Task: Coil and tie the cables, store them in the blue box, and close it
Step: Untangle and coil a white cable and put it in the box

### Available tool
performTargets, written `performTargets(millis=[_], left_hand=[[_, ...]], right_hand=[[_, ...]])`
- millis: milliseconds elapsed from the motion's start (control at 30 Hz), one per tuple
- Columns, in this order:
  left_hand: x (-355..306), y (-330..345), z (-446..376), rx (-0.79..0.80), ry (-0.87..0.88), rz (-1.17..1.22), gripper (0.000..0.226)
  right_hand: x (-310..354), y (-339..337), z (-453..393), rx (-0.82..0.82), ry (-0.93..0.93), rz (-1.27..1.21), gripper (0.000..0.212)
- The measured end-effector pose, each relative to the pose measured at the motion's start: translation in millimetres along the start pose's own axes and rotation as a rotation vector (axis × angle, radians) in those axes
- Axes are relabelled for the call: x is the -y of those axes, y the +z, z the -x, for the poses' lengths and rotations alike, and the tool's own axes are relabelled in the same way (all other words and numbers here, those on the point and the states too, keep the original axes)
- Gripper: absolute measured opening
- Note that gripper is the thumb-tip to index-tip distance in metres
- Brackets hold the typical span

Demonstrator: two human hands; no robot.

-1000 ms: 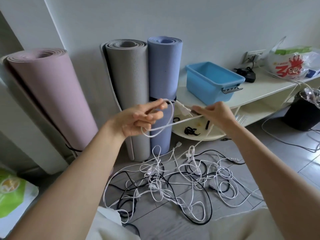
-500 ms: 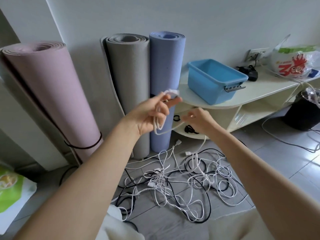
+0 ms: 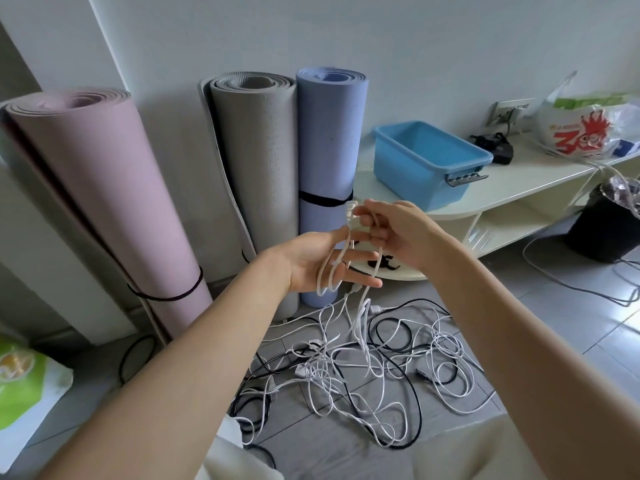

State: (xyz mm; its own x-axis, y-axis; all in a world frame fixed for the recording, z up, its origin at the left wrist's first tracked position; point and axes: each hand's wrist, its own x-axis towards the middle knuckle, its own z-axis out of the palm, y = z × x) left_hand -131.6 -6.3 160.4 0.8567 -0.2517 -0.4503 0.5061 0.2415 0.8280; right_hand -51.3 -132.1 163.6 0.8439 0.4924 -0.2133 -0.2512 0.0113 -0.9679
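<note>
White cable (image 3: 346, 244) loops hang over the flat, straight fingers (image 3: 349, 258) of the left hand (image 3: 313, 263); the right hand (image 3: 394, 233) pinches its upper end (plug uppermost), well above the floor tangle (image 3: 349, 368).

Legible marking found on one item only — the white plastic bag (image 3: 585, 129) at the far right of the cream shelf unit (image 3: 519, 199). Large red numerals, reading roughly "30" or "360", printed beside a red spiky cartoon figure. Smaller print above the numerals too blurred to read. Green packaging (image 3: 20, 382) at lower left — no readable text.
</note>
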Motion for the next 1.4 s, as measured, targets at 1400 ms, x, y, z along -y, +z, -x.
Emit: performTargets(millis=[1400], left_hand=[[18, -50, 9, -0.126, -0.198, -0.54, 0.053]], right_hand=[[4, -30, 6, 0.113, -0.068, 0.453, 0.033]])
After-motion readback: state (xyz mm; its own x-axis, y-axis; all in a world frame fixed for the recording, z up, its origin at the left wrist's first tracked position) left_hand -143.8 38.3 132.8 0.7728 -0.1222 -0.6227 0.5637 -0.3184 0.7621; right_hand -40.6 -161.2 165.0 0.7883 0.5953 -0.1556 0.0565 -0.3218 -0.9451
